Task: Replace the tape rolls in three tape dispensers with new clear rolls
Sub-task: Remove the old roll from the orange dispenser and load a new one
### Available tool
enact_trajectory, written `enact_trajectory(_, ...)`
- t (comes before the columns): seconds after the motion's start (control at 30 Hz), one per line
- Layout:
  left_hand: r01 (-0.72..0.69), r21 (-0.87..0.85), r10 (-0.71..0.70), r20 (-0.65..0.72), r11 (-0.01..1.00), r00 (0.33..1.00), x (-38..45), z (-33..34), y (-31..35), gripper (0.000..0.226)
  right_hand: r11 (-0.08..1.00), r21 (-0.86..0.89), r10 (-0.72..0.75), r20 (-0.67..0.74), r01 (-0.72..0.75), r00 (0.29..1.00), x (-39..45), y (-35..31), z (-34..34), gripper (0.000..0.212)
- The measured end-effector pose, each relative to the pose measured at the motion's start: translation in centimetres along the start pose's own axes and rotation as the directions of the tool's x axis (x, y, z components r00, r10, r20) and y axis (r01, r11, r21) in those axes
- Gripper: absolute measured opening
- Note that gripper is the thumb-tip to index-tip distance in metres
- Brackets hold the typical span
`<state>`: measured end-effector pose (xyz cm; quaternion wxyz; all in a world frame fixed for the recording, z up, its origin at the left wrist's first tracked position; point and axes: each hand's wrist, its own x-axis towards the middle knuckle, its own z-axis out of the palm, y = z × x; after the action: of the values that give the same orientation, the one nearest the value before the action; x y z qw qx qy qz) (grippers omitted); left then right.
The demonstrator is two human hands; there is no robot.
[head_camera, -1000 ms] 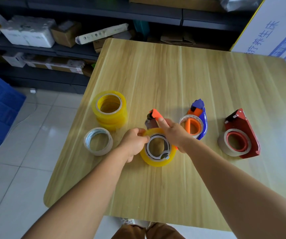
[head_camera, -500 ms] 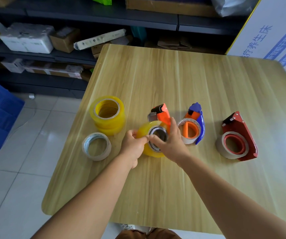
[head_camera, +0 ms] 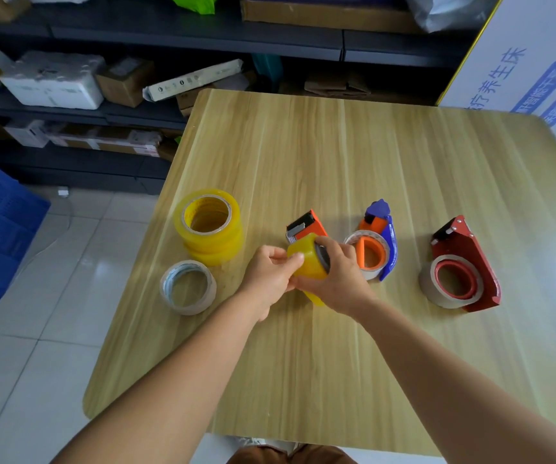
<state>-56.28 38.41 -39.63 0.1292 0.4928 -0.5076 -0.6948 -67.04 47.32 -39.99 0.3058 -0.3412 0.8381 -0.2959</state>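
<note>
Around the table (head_camera: 303, 155), a stack of yellow rolls (head_camera: 210, 226) sits at ten o'clock of the hands, a pale used roll (head_camera: 188, 287) at nine, a blue dispenser (head_camera: 378, 241) and a red dispenser (head_camera: 460, 266) toward three. Centrally, the right hand (head_camera: 337, 279) grips the yellow roll (head_camera: 306, 259) on the orange dispenser (head_camera: 305, 224), tilted up; the left hand (head_camera: 268, 277) pinches its edge, perhaps the tape end.

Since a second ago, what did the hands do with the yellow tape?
The orange dispenser with its yellow roll lay flat; now it is tipped up on edge. The right hand moved from the dispenser's top to grip round the roll, and the left hand went on pinching its edge. The stacked yellow rolls, white roll, blue dispenser and red dispenser stayed put.
</note>
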Motion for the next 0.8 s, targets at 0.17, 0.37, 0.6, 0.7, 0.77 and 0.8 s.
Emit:
enact_trajectory(0.17,-0.064,0.110,0.052,0.105,0.992,0.993,0.6,-0.6,0.6,0.032,0.998,0.054,-0.028,0.025,0.026,0.999,-0.2,0.4,-0.6,0.081)
enact_trajectory(0.37,-0.294,0.430,0.310,0.035,0.854,0.950,2.0,-1.4,0.9,0.011,0.998,0.061,-0.030,0.071,0.026,0.997,-0.8,1.2,-0.9,0.076)
enact_trajectory(0.6,-0.469,0.669,0.514,0.149,0.577,0.845,2.0,-1.8,0.7,0.012,0.997,0.053,-0.058,0.087,0.054,0.994,-1.0,1.6,-0.7,0.076)
enact_trajectory(0.7,-0.533,0.722,0.575,0.229,0.441,0.786,1.8,-1.6,0.9,0.017,0.996,0.055,-0.073,0.077,0.069,0.994,-0.9,1.6,-0.8,0.075)
enact_trajectory(0.77,-0.548,0.744,0.590,0.260,0.381,0.764,1.8,-1.4,1.0,0.018,0.996,0.067,-0.064,0.086,0.058,0.994,-0.8,1.7,-0.9,0.076)
enact_trajectory(0.8,-0.539,0.753,0.584,0.259,0.377,0.770,1.8,-1.2,1.0,0.018,0.996,0.072,-0.061,0.091,0.054,0.994,-0.7,1.8,-0.9,0.076)
